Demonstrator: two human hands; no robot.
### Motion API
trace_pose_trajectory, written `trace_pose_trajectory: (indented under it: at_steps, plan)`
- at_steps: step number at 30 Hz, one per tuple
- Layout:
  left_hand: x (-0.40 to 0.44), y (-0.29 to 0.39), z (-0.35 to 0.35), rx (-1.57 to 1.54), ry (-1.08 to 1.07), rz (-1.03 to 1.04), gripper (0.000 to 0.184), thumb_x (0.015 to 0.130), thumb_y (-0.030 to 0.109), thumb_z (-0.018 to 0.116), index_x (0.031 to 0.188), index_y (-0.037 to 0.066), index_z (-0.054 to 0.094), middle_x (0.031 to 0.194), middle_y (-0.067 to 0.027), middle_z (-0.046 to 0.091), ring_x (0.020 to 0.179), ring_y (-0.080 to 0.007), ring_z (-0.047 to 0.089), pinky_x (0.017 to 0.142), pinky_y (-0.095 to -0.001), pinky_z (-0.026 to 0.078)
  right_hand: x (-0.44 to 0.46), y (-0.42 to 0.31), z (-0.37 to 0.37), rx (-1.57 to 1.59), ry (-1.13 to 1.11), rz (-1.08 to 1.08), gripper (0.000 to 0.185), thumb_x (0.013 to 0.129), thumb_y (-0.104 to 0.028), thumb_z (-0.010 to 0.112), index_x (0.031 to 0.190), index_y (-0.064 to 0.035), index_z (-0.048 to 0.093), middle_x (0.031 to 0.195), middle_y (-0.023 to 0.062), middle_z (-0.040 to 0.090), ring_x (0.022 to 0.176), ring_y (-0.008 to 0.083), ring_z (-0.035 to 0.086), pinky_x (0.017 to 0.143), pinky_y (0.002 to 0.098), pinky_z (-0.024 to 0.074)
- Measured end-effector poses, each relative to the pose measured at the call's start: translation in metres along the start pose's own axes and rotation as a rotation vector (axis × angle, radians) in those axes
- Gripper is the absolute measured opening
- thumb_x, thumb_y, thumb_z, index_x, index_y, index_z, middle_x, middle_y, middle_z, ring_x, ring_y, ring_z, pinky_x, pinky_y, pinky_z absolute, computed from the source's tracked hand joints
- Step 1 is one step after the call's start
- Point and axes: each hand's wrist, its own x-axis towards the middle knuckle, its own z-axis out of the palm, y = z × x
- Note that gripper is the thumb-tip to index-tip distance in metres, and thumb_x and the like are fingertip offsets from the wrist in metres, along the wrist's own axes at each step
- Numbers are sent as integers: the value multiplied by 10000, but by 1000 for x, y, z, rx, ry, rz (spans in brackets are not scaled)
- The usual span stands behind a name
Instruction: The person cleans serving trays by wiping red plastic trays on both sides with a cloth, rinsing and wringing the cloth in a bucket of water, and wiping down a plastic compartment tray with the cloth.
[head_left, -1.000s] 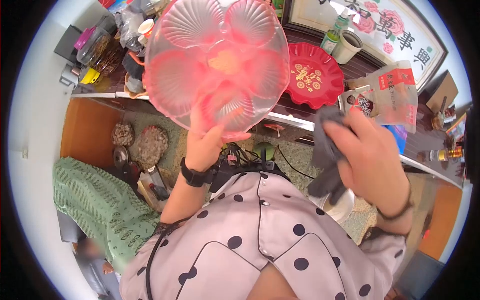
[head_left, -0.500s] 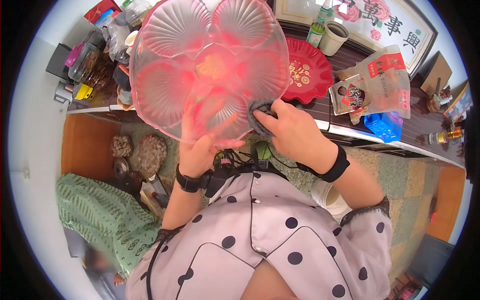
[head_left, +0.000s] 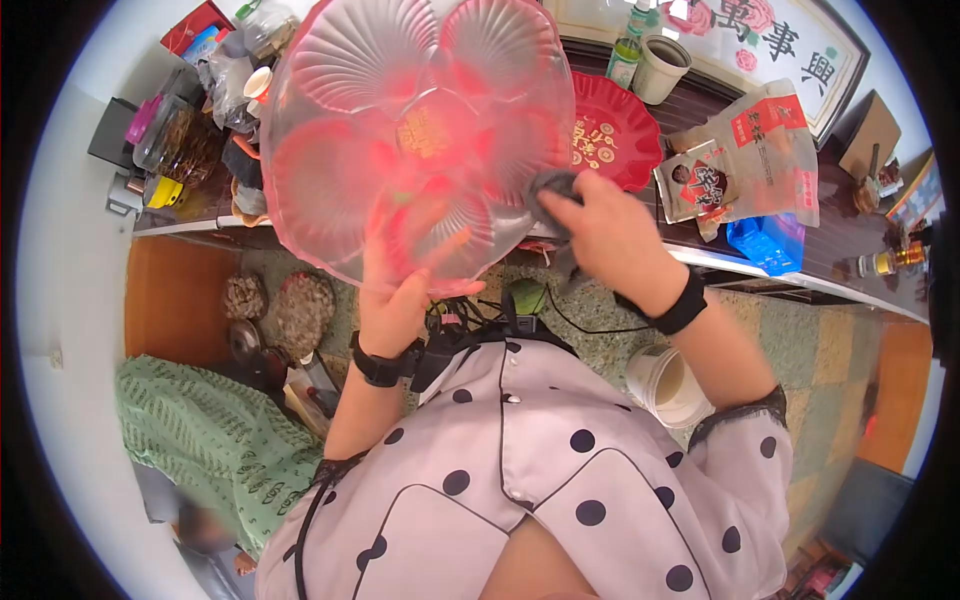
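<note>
A large round clear and pink tray with shell-shaped compartments is held up in front of me. My left hand grips its lower edge, some fingers showing through the plastic from behind. Pinched in my right hand is a dark grey cloth, which lies at the tray's right edge. Behind the tray, on the dark counter, sits a red scalloped plate with gold markings, partly covered by the tray.
The counter also bears a plastic food bag, a blue basket, a green bottle, a cup and jars at the left. A white bucket stands on the floor. Green patterned cloth is at lower left.
My right hand has come left from beside the food bag to the tray's right edge with the cloth, then shifted slightly up and right. The tray has moved slightly left.
</note>
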Motion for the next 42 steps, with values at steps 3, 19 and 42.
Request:
trace_pose_trajectory:
  at_steps: [3, 19, 42]
  plan:
    - [0, 3, 0, 9, -25, -44, 911, 756, -173, 290, 1516, 244, 8, 1487, -224, 240, 1285, -422, 424, 843, -508, 570, 13, 26, -10, -161, 175, 70, 420, 770, -74, 567, 1184, -128, 605, 939, 127, 525, 865, 291, 583, 665, 390, 523]
    - [-3, -1, 8, -53, -68, -113, 931, 759, -179, 297, 1511, 273, -14, 1475, -223, 246, 1297, -441, 401, 846, -556, 554, 17, 7, -4, -230, 195, 161, 443, 778, -68, 552, 1218, -27, 525, 946, 129, 516, 873, 278, 585, 656, 351, 530]
    - [-4, 0, 18, -2, 2, -3, 879, 790, -145, 298, 1510, 242, -27, 1493, -243, 215, 1300, -456, 389, 869, -558, 543, -25, -55, 10, 165, 28, 5, 428, 729, -63, 598, 1155, -102, 626, 918, 128, 505, 853, 291, 580, 686, 378, 508]
